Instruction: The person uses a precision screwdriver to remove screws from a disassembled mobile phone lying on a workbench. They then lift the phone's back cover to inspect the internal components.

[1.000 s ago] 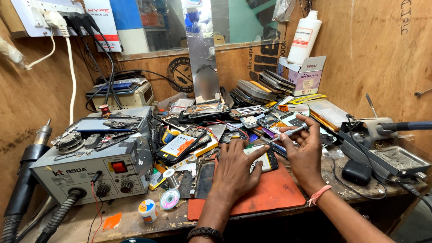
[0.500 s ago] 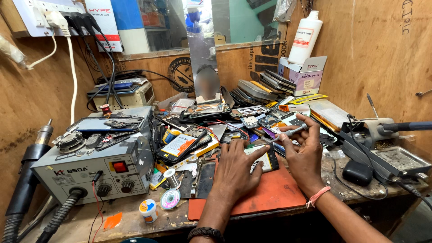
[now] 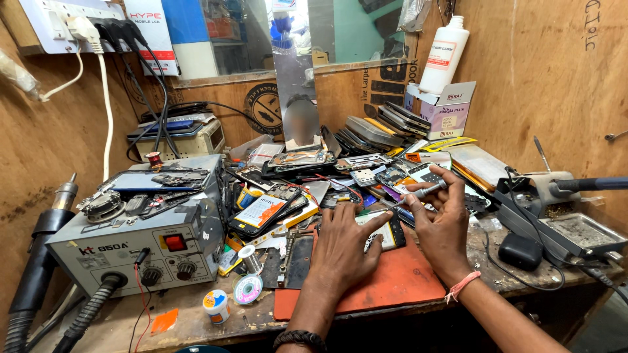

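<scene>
At the left of our table (image 3: 196, 320) we see a grey hot-air rework station (image 3: 137, 238) with a red switch and two knobs, its black handpiece (image 3: 42, 255) upright beside it against the wooden wall. In front of it lie a small spool of solder wire (image 3: 248, 288) and a little round pot (image 3: 215, 306), while a stack of dismantled phones (image 3: 383, 127) leans near the back. A white plastic bottle (image 3: 444, 54) stands on a small cardboard box (image 3: 447, 112) at the rear right, and a black pouch (image 3: 520, 252) lies by a metal stand (image 3: 575, 232).
</scene>
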